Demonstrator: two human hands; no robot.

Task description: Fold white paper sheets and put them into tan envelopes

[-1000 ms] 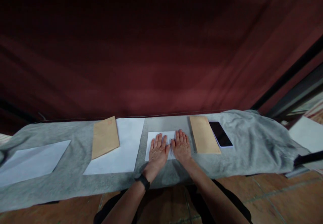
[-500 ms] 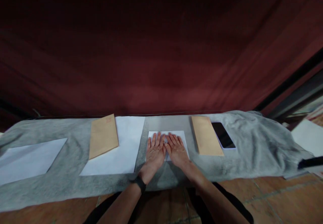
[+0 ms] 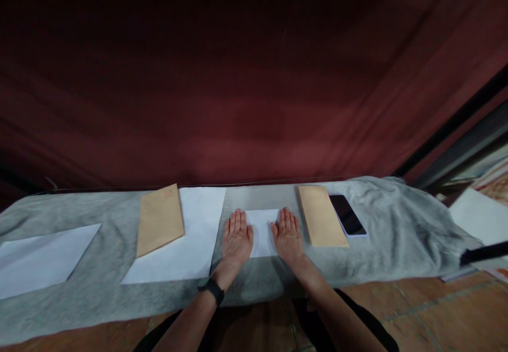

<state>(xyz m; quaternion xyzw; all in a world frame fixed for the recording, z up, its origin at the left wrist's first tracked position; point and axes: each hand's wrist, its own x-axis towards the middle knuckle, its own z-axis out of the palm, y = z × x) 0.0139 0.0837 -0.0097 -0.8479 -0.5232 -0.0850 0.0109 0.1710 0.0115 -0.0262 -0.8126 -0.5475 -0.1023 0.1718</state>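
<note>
A small white folded-looking sheet of paper (image 3: pixel 262 234) lies on the grey cloth in front of me. My left hand (image 3: pixel 237 238) rests flat over its left edge, fingers stretched forward. Over the right edge lies my right hand (image 3: pixel 288 237), palm down and fingers straight. Between the two hands the middle of the sheet shows; its side edges are hidden under them. Just right of my right hand is a stack of brown envelopes (image 3: pixel 323 217). To the left of my left hand are larger white sheets (image 3: pixel 198 235), partly under a brown envelope (image 3: pixel 160 219).
A phone (image 3: pixel 348 215) lies beside the brown stack. Another white sheet (image 3: pixel 43 256) is at the far left. The grey cloth (image 3: pixel 400 230) is wrinkled at the right. Behind it rises a dark red wall-like surface (image 3: pixel 254 129). A dark bar (image 3: pixel 484 253) juts in from the right.
My hands came together on the middle of the small white sheet, then slid apart to its left and right edges. Both stayed flat. The view shifted slightly.
</note>
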